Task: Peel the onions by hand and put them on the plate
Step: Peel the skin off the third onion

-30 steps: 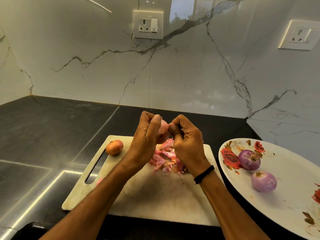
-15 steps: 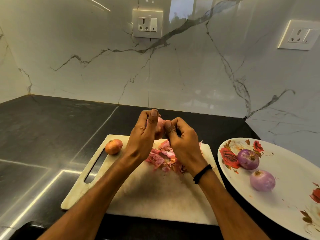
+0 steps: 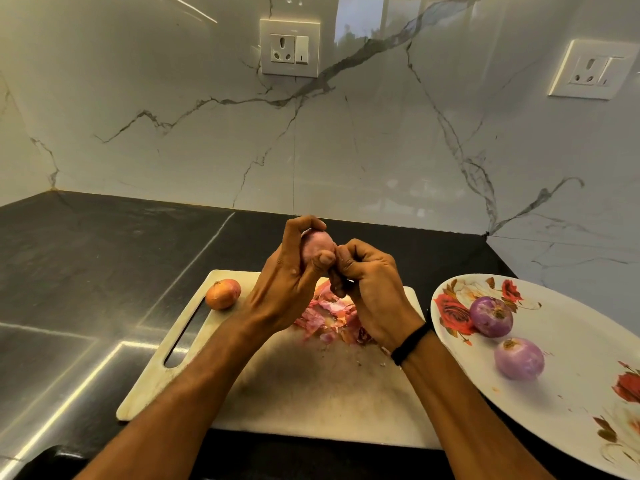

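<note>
Here, both hands meet over the cutting board point(image 3: 311, 393), working one onion point(image 3: 317, 245).

The left hand point(image 3: 291, 282) rises from 7 o'clock, fingers curled over the onion's top and thumb pressed on its front. The right hand point(image 3: 370, 289), coming from 5 o'clock, has its fingers tightly curled against the onion's 4 o'clock side; whether they pinch skin I cannot tell. Peels point(image 3: 329, 317) lie below. An unpeeled onion point(image 3: 223, 294) sits at the board's 10 o'clock corner. At 3 o'clock, two peeled onions point(image 3: 491, 316) rest on the plate point(image 3: 571, 410).
</note>
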The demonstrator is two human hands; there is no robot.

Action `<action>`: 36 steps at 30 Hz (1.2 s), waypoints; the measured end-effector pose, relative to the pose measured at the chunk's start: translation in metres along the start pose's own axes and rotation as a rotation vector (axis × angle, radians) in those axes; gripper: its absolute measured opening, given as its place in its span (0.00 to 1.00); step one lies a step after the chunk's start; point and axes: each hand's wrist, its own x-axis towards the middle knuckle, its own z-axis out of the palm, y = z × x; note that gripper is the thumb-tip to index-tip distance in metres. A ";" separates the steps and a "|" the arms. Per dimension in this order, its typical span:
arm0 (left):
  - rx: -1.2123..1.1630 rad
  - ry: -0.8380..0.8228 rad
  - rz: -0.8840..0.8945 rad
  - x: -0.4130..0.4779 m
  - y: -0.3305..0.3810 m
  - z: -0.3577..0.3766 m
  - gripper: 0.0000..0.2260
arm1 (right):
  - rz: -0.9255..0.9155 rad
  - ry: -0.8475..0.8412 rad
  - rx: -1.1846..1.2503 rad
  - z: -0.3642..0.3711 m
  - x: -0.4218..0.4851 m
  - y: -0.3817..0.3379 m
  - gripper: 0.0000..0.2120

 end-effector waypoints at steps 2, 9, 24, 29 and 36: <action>-0.003 0.015 -0.003 0.001 -0.001 -0.004 0.27 | -0.045 -0.011 -0.034 0.002 -0.001 0.001 0.13; -0.152 0.008 -0.264 0.008 0.008 -0.006 0.21 | -0.437 0.104 -0.470 0.005 -0.003 0.008 0.09; -0.650 0.064 -0.686 0.011 0.013 -0.017 0.29 | -0.348 0.111 -0.248 -0.013 0.000 -0.004 0.05; -0.535 0.124 -0.566 0.011 0.003 -0.015 0.32 | -0.461 0.133 -0.451 -0.019 0.003 0.003 0.07; -0.351 0.104 -0.411 0.008 0.007 -0.011 0.21 | -0.464 0.112 -0.459 -0.008 0.001 0.003 0.09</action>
